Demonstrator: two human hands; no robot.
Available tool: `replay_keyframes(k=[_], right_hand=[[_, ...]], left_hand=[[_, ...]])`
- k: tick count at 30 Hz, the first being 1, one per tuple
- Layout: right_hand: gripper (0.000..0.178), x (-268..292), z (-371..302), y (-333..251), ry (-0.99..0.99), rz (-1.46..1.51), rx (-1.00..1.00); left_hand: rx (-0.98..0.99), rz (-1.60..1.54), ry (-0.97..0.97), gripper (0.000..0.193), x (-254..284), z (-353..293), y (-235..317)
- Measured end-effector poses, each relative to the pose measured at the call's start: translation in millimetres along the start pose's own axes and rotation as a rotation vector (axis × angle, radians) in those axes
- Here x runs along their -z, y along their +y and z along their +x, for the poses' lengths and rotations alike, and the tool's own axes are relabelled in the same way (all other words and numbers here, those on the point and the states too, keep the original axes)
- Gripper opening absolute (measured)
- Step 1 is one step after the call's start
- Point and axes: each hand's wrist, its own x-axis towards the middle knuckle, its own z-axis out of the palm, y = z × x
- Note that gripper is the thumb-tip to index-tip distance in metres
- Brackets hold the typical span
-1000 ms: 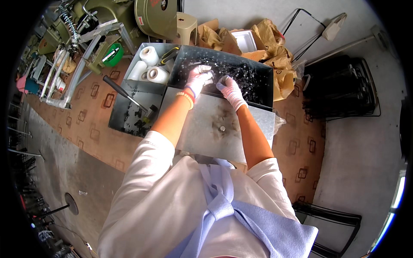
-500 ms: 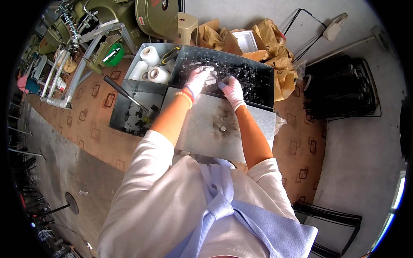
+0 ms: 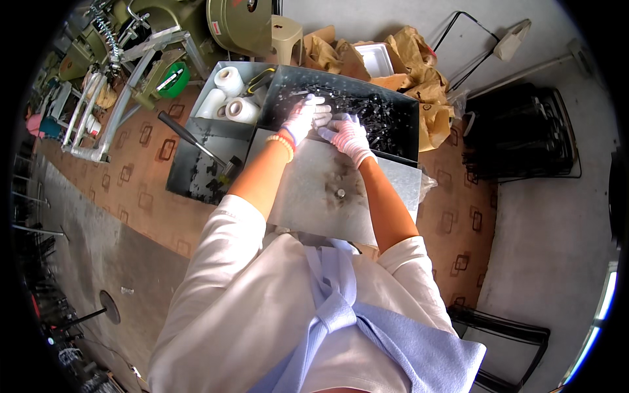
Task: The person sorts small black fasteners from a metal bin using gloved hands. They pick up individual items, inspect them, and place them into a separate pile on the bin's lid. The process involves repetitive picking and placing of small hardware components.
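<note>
Both of my hands wear pale gloves with striped cuffs, and they meet over the near edge of a grey metal bin (image 3: 400,137) filled with small black parts (image 3: 377,114). My left hand (image 3: 306,120) has its fingers bent together, palm turned toward the right. Close beside it, my right hand (image 3: 347,136) is closed, its fingertips drawn in to the left hand's fingers. Whatever is between them is too small or hidden to make out. Below the hands lies a flat metal plate (image 3: 298,196) with a short metal peg (image 3: 341,194) standing on it.
A hammer (image 3: 196,141) leans in the left metal compartment among black bits. White film rolls (image 3: 242,111) and yellow-black pliers (image 3: 261,78) sit behind it. Brown paper and cardboard (image 3: 426,78) pile up behind the bin. Green machines (image 3: 239,26) stand at the far left.
My right hand has shifted left and slightly nearer, turning in toward my left hand. The left hand's fingers have changed their bend slightly and stay in nearly the same place.
</note>
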Motion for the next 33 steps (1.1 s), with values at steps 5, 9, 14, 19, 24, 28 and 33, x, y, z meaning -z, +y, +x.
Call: replay_keyframes(k=[5,9,14,19,24,28,33], right_hand=[[0.033,-7,5,9,-0.021,0.053,0.015],[0.032,-19,13,22,-0.011,0.091,0.072],[0.03,-16,17,22,0.041,-0.006,0.049],[0.022,-40,36,45,0.174,0.284,-0.162],[0.02,-57,45,53,0.303,1.178,-0.079],[0.007,-45,34,51,0.197,0.925,-0.049],[0.008,-31,27,31,0.211,1.204,-0.241]], left_hand=[[0.039,-0.038,-0.027,0.05,7,7,-2],[0.042,-0.034,-0.033,0.05,9,11,-5],[0.054,0.035,-0.013,0.045,10,13,-6],[-0.02,0.225,-0.125,0.027,0,2,-6],[0.008,0.271,-0.13,0.022,1,3,-4],[0.081,0.21,-0.171,0.021,-4,-10,9],[0.04,0.29,-0.119,0.022,-11,-17,10]])
